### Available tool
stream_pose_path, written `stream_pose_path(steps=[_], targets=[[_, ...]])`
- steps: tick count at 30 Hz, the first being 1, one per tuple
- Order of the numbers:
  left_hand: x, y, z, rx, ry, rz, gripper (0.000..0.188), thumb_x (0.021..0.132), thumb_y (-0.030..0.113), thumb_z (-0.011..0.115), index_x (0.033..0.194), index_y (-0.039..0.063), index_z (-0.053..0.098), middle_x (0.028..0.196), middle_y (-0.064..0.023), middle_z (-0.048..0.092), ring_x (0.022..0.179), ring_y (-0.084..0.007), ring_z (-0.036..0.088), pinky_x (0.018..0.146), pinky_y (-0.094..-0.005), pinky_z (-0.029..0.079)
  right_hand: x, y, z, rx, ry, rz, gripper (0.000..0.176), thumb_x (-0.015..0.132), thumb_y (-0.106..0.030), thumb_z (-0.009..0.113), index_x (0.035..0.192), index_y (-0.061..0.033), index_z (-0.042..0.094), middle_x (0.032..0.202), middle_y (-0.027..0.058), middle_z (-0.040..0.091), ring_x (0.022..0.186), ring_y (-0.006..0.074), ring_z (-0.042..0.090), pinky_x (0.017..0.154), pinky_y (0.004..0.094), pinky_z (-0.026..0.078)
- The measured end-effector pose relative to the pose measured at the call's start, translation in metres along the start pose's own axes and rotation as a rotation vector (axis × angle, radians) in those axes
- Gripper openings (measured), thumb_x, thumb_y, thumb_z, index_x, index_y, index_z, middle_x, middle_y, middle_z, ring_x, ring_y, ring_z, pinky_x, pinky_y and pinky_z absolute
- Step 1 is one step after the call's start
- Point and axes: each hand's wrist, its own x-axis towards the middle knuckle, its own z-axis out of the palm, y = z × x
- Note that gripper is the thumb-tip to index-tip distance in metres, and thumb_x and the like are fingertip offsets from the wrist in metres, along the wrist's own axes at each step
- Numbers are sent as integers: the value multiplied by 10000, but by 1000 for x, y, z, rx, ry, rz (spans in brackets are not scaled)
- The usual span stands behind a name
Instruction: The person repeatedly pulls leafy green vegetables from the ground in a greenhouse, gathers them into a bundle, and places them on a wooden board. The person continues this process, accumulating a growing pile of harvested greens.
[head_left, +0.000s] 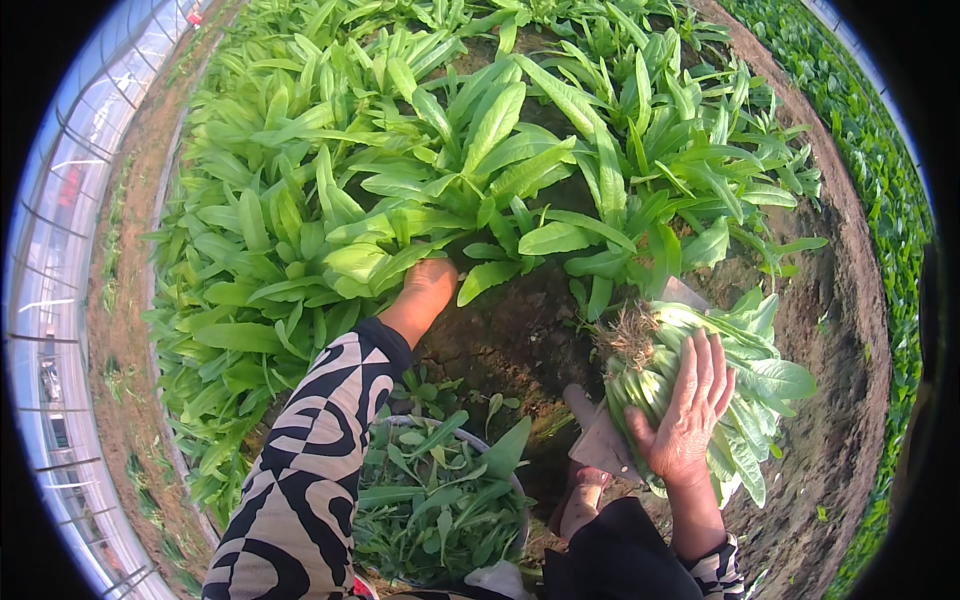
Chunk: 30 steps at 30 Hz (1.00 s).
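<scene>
On the right, my right hand (684, 424) rests with spread fingers on a bundle of uprooted leafy greens (750, 375). The bundle's pale stems and brown roots (630, 334) point left. Beneath it shows part of a flat metal blade (600, 450), with a rounded handle end at its left. My left hand (431, 277) reaches in among the growing lettuce-like plants (487, 142) at the centre; its fingers are hidden by leaves, so its grip does not show.
A round tub (517, 495) full of loose leaves and weeds stands below my left forearm. My foot (581, 499) is on the soil beside it. Dense greens grow ahead and left. A dirt path (847, 225) borders darker crops at right; a greenhouse wall (56, 262) curves at left.
</scene>
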Motion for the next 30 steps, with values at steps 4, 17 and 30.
stream_pose_path(steps=[4,17,30], targets=[[-12,-17,17,5,81,-153,190,756,210,664,848,62,739,980,-153,709,934,-323,676,832,-434,514,-1,2,1,-4,1,5,960,813,-635,535,1472,5,255,1509,234,291,1419,426,219,1110,624,99],[4,-43,26,-163,-144,-205,258,751,230,667,890,22,729,960,-178,705,912,-344,677,839,-435,521,0,3,0,50,40,-30,963,766,-568,626,1466,-3,282,1495,234,318,1391,444,262,1083,631,149],[-144,33,-122,-597,-32,142,308,816,135,599,1098,17,564,1017,-186,686,938,-374,656,834,-437,522,-2,-3,-18,108,4,31,1058,642,-398,812,1471,-23,272,1502,196,304,1404,415,237,1120,598,168]])
